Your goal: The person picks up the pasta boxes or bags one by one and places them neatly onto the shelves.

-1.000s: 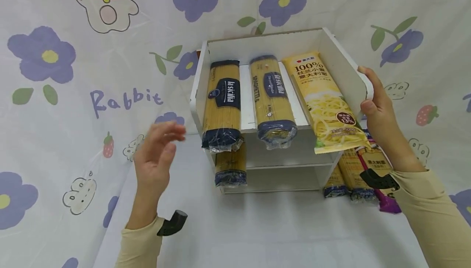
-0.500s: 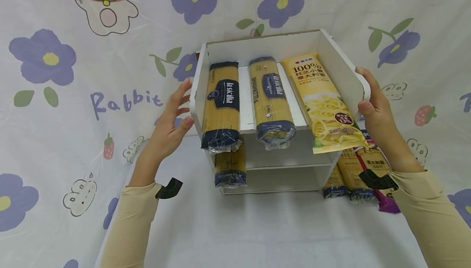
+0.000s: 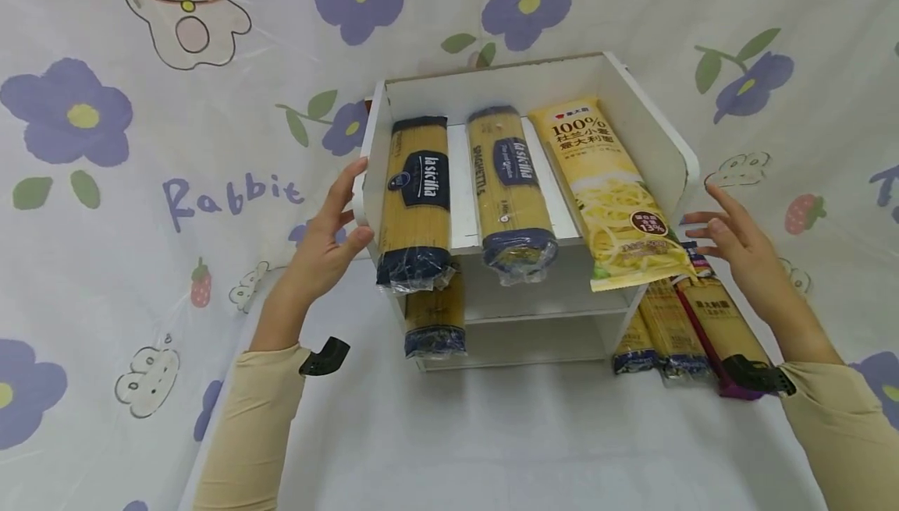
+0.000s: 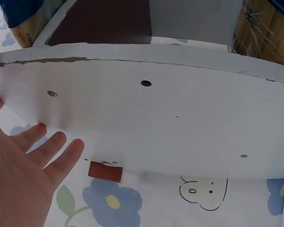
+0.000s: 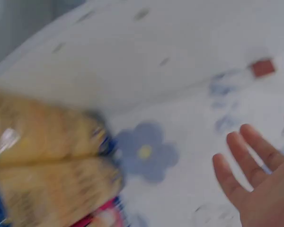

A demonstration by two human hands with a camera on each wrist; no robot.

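Note:
In the head view a white tiered shelf (image 3: 528,318) stands before me. Its top tier bears two spaghetti packs, a dark-blue-ended one (image 3: 414,214) at left and a paler one (image 3: 509,183) in the middle, plus a yellow pasta bag (image 3: 604,191) at right. My left hand (image 3: 325,250) touches the shelf's left side wall near the front, its fingers spread along the outside in the left wrist view. My right hand (image 3: 751,257) is apart from the right side wall, fingers loosely extended, holding nothing. The right wrist view is blurred.
Another spaghetti pack (image 3: 435,316) pokes out of the middle tier at left. Several pasta packs (image 3: 670,328) lie on the white surface right of the shelf. A flower-patterned cloth (image 3: 232,121) hangs behind. Reddish-brown pieces (image 4: 105,171) show beside the shelf's outer walls.
My left hand has come up to the shelf's left wall and stays there. My right hand has let go of the right wall and moved down and right. The packs keep their places.

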